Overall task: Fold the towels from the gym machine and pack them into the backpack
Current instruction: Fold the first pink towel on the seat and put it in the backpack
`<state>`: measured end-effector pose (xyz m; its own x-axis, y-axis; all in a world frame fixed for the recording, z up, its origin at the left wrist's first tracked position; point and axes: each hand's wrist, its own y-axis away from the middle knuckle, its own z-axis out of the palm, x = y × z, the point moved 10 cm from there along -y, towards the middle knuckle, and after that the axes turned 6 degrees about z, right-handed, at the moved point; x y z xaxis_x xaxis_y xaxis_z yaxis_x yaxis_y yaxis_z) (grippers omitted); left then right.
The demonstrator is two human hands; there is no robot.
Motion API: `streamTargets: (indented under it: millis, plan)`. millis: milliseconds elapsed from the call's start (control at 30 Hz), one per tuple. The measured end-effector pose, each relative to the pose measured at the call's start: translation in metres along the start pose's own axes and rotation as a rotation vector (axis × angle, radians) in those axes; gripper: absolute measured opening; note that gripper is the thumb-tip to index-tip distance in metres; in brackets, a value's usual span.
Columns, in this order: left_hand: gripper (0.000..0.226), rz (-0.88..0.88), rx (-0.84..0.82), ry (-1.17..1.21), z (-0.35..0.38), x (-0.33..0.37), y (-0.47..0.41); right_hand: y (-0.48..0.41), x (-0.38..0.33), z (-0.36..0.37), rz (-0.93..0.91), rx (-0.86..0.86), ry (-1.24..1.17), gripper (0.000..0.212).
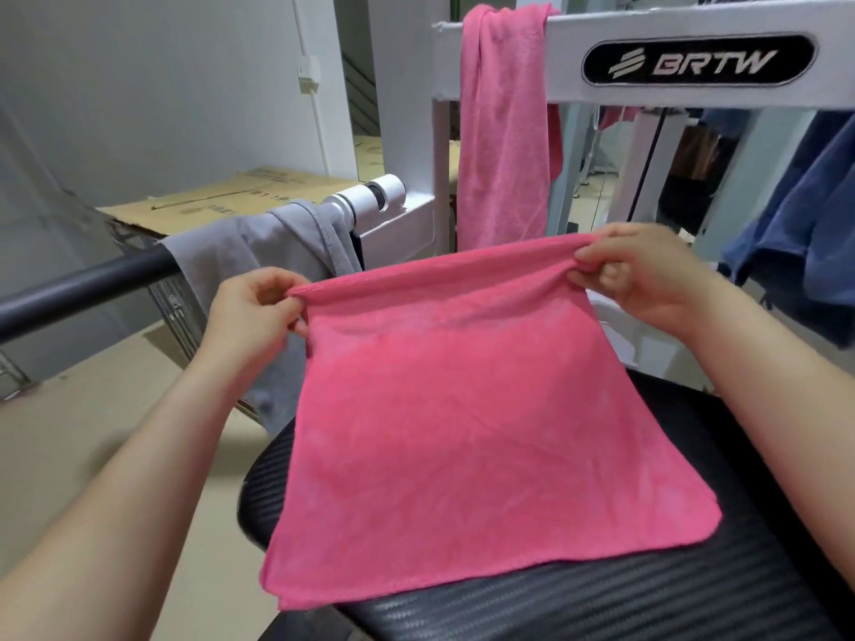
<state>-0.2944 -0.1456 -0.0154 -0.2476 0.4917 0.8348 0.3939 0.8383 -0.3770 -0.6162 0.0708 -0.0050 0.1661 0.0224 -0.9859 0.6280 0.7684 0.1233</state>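
Note:
A pink towel, doubled over, hangs from my two hands with its lower edge lying on a black padded seat. My left hand pinches its top left corner. At the top right corner my right hand pinches the fold. A second pink towel hangs over the white frame of the gym machine behind. A grey towel is draped over a black bar at left. A blue towel hangs at the right edge. No backpack is in view.
Flattened cardboard lies on the floor at the back left. A silver bar end juts from the machine frame. A metal wire rack stands under the black bar. Beige floor spreads at the lower left.

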Motion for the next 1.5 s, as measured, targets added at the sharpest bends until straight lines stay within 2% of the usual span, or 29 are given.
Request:
streamTargets:
  millis: [67,133,200,267,367,467,567,633,700,800,900,1000,1100,1167,1233,1300,1333,1433,1500]
  plan:
    - [0.032,-0.029,-0.057,0.265,-0.002,0.01,0.016,0.023,-0.006,0.004,-0.048,-0.045,0.004,0.025]
    - [0.036,0.01,-0.1,0.406,-0.01,0.024,0.034,0.053,-0.008,0.006,-0.104,-0.072,0.106,0.025]
    - [0.038,0.075,-0.122,0.451,-0.021,0.031,0.055,0.08,-0.008,0.001,-0.16,-0.006,0.288,0.027]
    - [0.037,0.131,-0.146,0.428,-0.03,0.034,0.08,0.108,-0.008,-0.011,-0.2,0.136,0.506,0.033]
    - [0.042,0.182,-0.203,0.417,-0.038,0.038,0.114,0.146,0.005,-0.022,-0.132,0.24,0.657,0.033]
    - [0.041,0.22,-0.261,0.401,-0.041,0.04,0.143,0.177,0.023,-0.017,-0.034,0.225,0.603,0.027]
    - [0.032,0.249,-0.283,0.403,-0.044,0.039,0.164,0.198,0.03,-0.024,-0.031,0.333,0.412,0.029]
    - [0.03,0.254,-0.288,0.388,-0.046,0.036,0.172,0.206,0.037,-0.026,-0.008,0.381,0.323,0.023]
    - [0.033,0.268,-0.305,0.344,-0.044,0.035,0.18,0.211,0.044,-0.027,-0.002,0.443,0.416,0.023]
    - [0.037,0.306,-0.326,0.268,-0.039,0.033,0.19,0.215,0.04,-0.021,-0.077,0.583,0.799,0.023]
    - [0.036,0.359,-0.341,0.178,-0.035,0.032,0.2,0.213,0.035,-0.011,-0.163,0.638,1.028,0.017]
    - [0.034,0.412,-0.369,0.05,-0.033,0.032,0.208,0.211,0.035,-0.003,-0.192,0.63,1.118,0.012]
    - [0.042,0.382,-0.437,0.013,-0.032,0.03,0.207,0.2,0.039,0.001,-0.081,0.539,1.244,0.01]
    - [0.042,0.328,-0.427,0.074,-0.034,0.033,0.194,0.19,0.034,0.001,-0.004,0.493,1.261,0.019]
    - [0.034,0.319,-0.308,0.048,-0.04,0.044,0.169,0.174,0.028,0.0,0.047,0.447,1.172,0.031]
    - [0.023,0.362,-0.23,-0.132,-0.032,0.054,0.139,0.154,0.028,0.001,0.094,0.401,1.07,0.048]
    - [0.021,0.38,-0.245,-0.248,-0.019,0.055,0.125,0.143,0.028,0.002,0.096,0.396,1.042,0.053]
    - [0.038,0.347,-0.404,-0.519,0.027,0.035,0.101,0.117,0.022,0.006,-0.001,0.445,1.022,0.043]
    - [0.038,0.331,-0.431,-0.567,0.039,0.026,0.104,0.109,0.019,0.005,-0.097,0.494,1.09,0.033]
